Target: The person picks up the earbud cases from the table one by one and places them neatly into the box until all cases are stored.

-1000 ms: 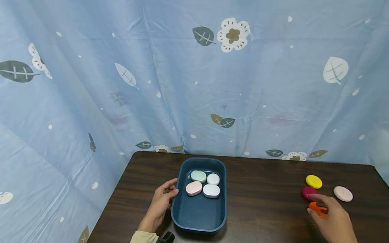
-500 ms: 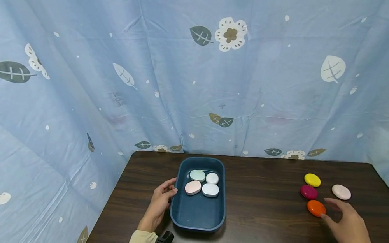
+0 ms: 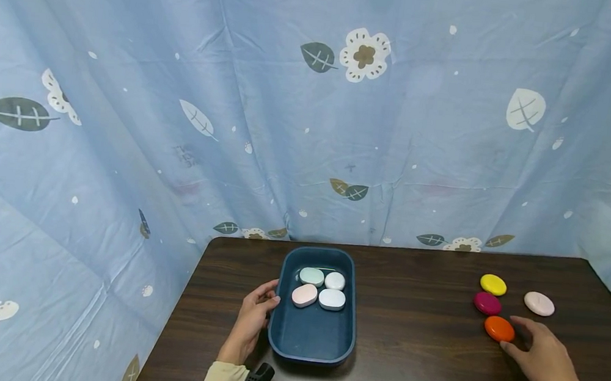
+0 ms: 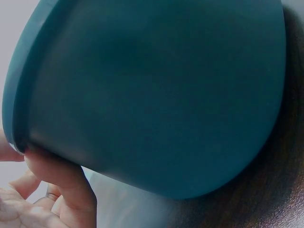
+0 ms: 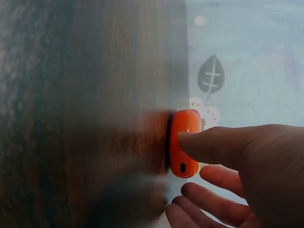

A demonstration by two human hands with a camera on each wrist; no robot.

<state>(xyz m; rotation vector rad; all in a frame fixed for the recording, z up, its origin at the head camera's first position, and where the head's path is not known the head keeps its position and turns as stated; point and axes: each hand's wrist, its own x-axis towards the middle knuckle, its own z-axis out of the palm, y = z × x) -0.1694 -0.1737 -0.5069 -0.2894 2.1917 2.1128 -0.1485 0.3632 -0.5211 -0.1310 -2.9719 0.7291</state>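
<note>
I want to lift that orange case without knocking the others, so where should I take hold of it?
The orange case is a low rounded oval lying flat on the table. Probably pinch its two long edges from above. The right hand already touches its near side; the magenta case sits close behind, so come from the open near-right side.

Even soft light, wrist views blurred (close-up)
</note>
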